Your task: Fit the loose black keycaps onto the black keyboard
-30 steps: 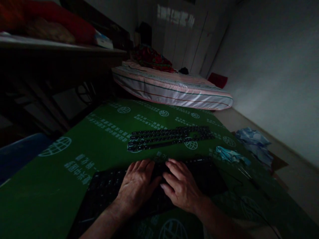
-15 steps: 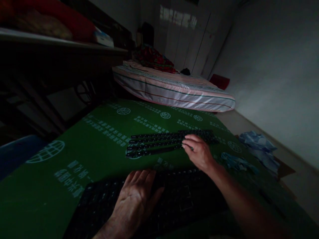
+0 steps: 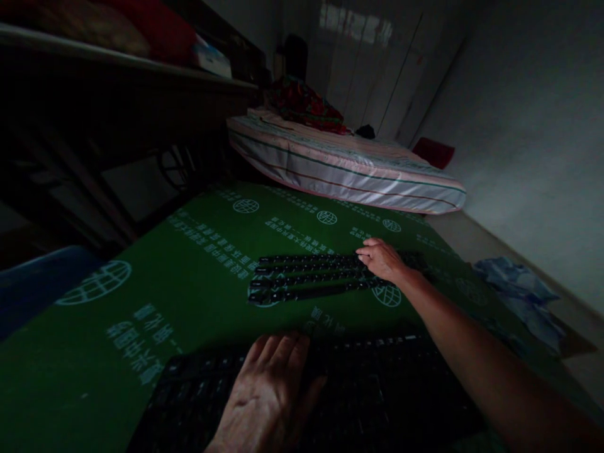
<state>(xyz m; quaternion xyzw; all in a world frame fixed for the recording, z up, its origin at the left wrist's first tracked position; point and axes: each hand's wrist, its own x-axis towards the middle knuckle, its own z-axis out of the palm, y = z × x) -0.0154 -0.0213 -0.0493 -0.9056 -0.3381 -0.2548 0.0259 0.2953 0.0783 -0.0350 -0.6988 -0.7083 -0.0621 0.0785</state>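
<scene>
A black keyboard (image 3: pixel 349 390) lies on the green sheet near me, its lower part in deep shadow. My left hand (image 3: pixel 271 384) rests flat across its keys, fingers stretched forward and thumb out to the side. Beyond it, several rows of loose black keycaps (image 3: pixel 302 277) are lined up on the sheet. My right hand (image 3: pixel 380 258) reaches to the farthest row, with thumb and fingers pinched together at the keycaps. Whatever is between those fingertips is too small and dark to make out. The hand and forearm cover part of the rows' right end.
The green sheet (image 3: pixel 189 277) carries printed white globes and writing. A striped mattress (image 3: pixel 349 167) lies behind it. At left stand a dark table (image 3: pixel 141 66) and a blue object (image 3: pixel 47 277). Crumpled bluish cloth (image 3: pixel 514 283) lies at right, near the pale wall.
My right hand has moved farther away, from the nearer rows to the farthest row of keycaps. My left hand stays on the keyboard. The whole view has shifted slightly.
</scene>
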